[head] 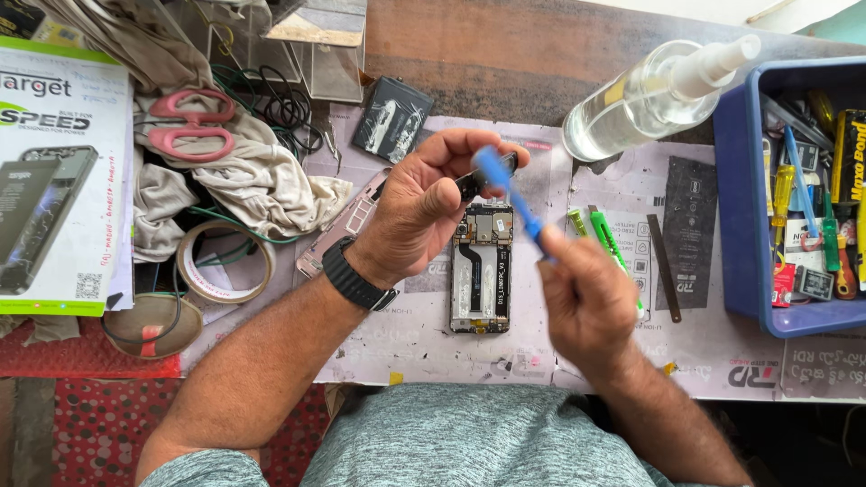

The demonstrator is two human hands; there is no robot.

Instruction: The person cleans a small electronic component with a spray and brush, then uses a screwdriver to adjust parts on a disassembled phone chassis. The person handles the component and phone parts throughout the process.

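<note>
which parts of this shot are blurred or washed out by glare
Head view: the right hand and its blue brush are smeared by motion blur; the left hand, pinching a small dark part, and the opened phone are sharp; the spray bottle shows bright glare, and the top right corner is overexposed.

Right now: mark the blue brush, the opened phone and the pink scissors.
blue brush [507, 191], head view, on its handle.
opened phone [481, 271], head view, on the exposed middle.
pink scissors [189, 124], head view, between the handle loops.
</note>
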